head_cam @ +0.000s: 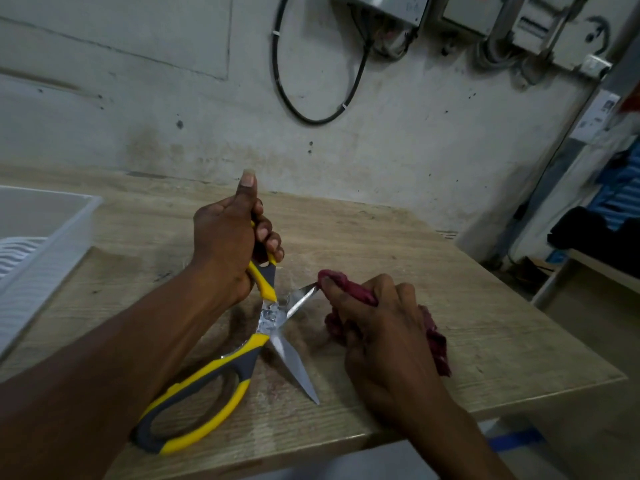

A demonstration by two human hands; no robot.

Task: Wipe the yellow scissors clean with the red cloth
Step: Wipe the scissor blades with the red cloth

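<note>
The left hand point(225, 244) gripped one handle of the scissors point(266, 320) — blades spread wide above the table point(485, 323). The right hand point(384, 327), fingers curled round the cloth point(349, 289), pressed it against the upper blade's tip.

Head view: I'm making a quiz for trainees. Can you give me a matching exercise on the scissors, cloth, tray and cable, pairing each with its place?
Things:
1. scissors
2. cloth
3. tray
4. cable

Places:
A. hanging in a loop on the wall
B. bunched in the right hand
C. at the table's left edge
D. open, one handle gripped by the left hand

Pairs: 1-D, 2-B, 3-C, 4-A
</note>
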